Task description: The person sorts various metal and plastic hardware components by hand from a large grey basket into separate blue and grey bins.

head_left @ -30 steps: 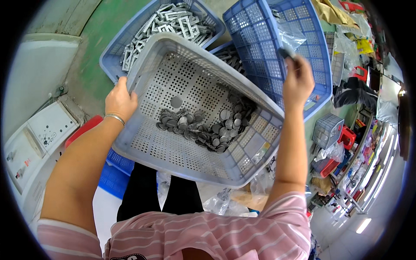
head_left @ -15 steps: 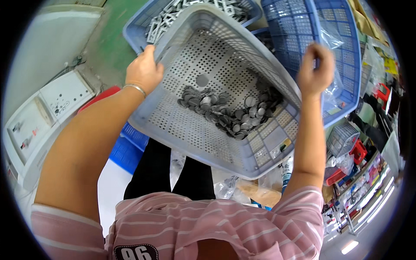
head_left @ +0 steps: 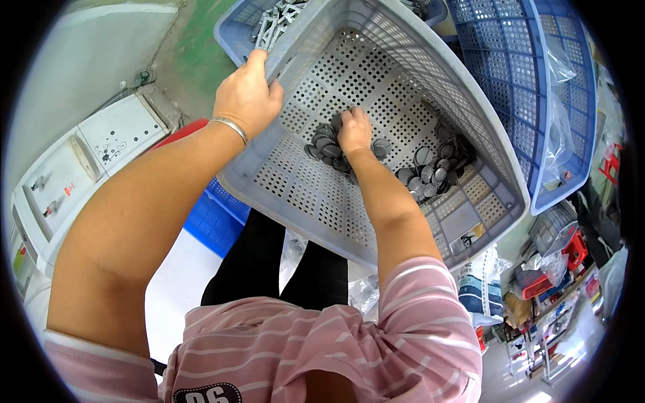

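A large grey-blue perforated plastic basket is tilted in front of me. On its bottom lie many round flat dark grey discs, one heap in the middle and another toward the right corner. My left hand is closed round the basket's upper left rim. My right hand reaches down inside the basket to the middle heap. Its fingers are bent together against a grey disc at the heap's far edge; the fingertips are partly hidden.
Behind the basket, a blue basket holds silvery metal pieces. Taller blue baskets with clear plastic film stand at the right. At the left is a white twin-tub-like appliance. A blue crate sits beside my legs.
My right hand has come from outside the basket's right side down into it, onto the discs. My left hand stays on the rim. The basket appears farther right in view.
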`<move>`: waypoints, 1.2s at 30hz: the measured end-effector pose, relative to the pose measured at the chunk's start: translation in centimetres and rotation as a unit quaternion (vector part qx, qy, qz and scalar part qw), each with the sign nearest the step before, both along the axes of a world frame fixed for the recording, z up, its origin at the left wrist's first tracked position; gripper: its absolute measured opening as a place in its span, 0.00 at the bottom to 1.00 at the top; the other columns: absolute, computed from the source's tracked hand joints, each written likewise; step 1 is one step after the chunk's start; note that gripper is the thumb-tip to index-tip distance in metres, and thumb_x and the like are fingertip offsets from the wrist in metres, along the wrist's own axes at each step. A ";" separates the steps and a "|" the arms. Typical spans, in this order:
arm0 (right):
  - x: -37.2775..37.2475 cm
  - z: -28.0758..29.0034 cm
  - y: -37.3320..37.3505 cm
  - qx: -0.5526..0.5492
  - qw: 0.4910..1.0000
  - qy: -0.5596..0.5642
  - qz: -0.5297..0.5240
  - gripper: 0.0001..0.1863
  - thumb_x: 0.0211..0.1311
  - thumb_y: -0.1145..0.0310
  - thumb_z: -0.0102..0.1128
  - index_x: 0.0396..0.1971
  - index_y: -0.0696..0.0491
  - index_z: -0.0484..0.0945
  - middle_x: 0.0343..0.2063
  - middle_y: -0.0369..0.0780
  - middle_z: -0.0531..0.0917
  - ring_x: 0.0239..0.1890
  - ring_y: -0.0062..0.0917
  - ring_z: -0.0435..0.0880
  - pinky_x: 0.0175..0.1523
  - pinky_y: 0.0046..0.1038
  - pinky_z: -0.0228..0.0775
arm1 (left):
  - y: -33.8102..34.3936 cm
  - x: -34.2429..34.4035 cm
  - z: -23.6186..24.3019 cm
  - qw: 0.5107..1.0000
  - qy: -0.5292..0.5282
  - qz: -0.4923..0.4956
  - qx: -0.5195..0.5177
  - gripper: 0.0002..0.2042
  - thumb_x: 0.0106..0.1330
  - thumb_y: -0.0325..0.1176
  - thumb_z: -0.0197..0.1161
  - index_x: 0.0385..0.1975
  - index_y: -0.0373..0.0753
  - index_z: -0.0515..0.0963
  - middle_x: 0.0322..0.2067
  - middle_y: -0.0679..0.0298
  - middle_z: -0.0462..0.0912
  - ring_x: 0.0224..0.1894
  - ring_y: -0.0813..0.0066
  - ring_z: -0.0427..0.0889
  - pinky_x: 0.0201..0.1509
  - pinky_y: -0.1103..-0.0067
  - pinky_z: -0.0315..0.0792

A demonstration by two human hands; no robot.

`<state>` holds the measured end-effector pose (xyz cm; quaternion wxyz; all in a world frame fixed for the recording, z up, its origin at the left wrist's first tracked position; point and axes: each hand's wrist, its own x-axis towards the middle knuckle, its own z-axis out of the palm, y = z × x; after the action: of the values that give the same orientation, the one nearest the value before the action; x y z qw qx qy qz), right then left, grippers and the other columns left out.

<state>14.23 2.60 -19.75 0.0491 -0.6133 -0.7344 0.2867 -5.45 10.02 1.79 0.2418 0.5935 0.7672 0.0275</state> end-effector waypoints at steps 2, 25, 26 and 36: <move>0.4 1.1 0.0 0.045 0.993 0.104 0.030 0.12 0.38 0.82 0.52 0.27 0.54 0.75 0.30 0.41 0.74 0.37 0.35 0.73 0.43 0.32 0.66 | -0.2 -0.4 0.0 1.000 -0.003 0.003 -0.002 0.20 0.52 0.31 0.56 0.45 0.34 0.64 0.28 0.45 0.77 0.33 0.46 0.76 0.38 0.62 0.69; 4.2 17.5 4.2 0.024 0.952 0.272 0.142 0.14 0.37 0.85 0.52 0.27 0.54 0.75 0.22 0.40 0.76 0.29 0.33 0.76 0.32 0.31 0.69 | -0.8 -0.6 -1.2 0.997 -0.024 0.002 0.079 0.15 0.52 0.30 0.55 0.40 0.37 0.66 0.28 0.45 0.76 0.33 0.45 0.75 0.37 0.61 0.68; 5.4 20.1 6.2 0.104 0.942 0.284 0.149 0.15 0.35 0.85 0.53 0.27 0.53 0.76 0.22 0.39 0.76 0.27 0.32 0.76 0.32 0.30 0.69 | -0.9 -0.6 -1.1 0.997 -0.020 0.006 0.069 0.14 0.52 0.30 0.55 0.39 0.37 0.66 0.28 0.45 0.76 0.33 0.45 0.75 0.36 0.61 0.68; 22.3 25.3 32.2 0.420 0.904 -0.057 -0.061 0.07 0.50 0.73 0.57 0.31 0.52 0.78 0.30 0.39 0.81 0.37 0.32 0.78 0.42 0.30 0.68 | -0.5 -0.4 -1.3 0.998 -0.012 -0.005 0.063 0.17 0.50 0.28 0.56 0.41 0.36 0.65 0.30 0.47 0.76 0.34 0.48 0.75 0.37 0.63 0.69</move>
<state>36.52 34.77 5.51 0.2779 -0.5942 -0.7497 -0.0874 -5.83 9.53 0.45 0.2132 0.6113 0.7578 0.0810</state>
